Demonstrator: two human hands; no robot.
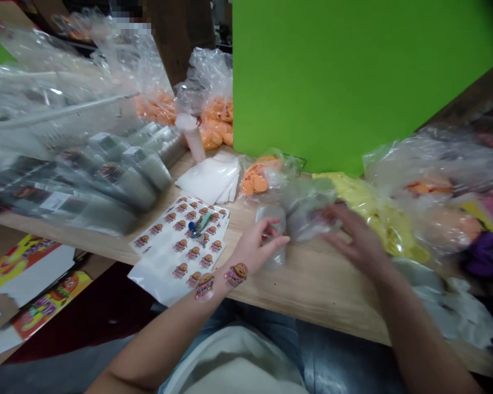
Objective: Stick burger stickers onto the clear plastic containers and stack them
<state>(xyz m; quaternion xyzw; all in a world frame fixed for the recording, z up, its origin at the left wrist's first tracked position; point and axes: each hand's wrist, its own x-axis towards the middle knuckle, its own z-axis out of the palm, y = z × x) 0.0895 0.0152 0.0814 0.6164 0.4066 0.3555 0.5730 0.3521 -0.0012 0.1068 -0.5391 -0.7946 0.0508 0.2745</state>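
Note:
My left hand (263, 238) is over the table with thumb and fingers apart, beside and partly over a clear plastic container (276, 259). Whether it touches the container is hard to see. Two burger-character stickers (235, 274) are stuck on my left wrist and forearm. To the right, my right hand (355, 238) has its fingers closed on the near end of a blurred clear plastic container (308, 216); a coloured patch shows by the fingertips. Sheets of burger stickers (193, 253) lie left of my left hand, with a small blue-and-green metal tool (199, 225) on top.
Many clear containers (123, 183) are piled at left. White sheets (211, 176), a pale cylinder (192, 138) and bagged orange pieces (258, 175) stand farther back. Yellow pieces (378, 219) and plastic bags fill the right. A green panel (332, 82) rises behind; printed cartons (53, 301) lie below left.

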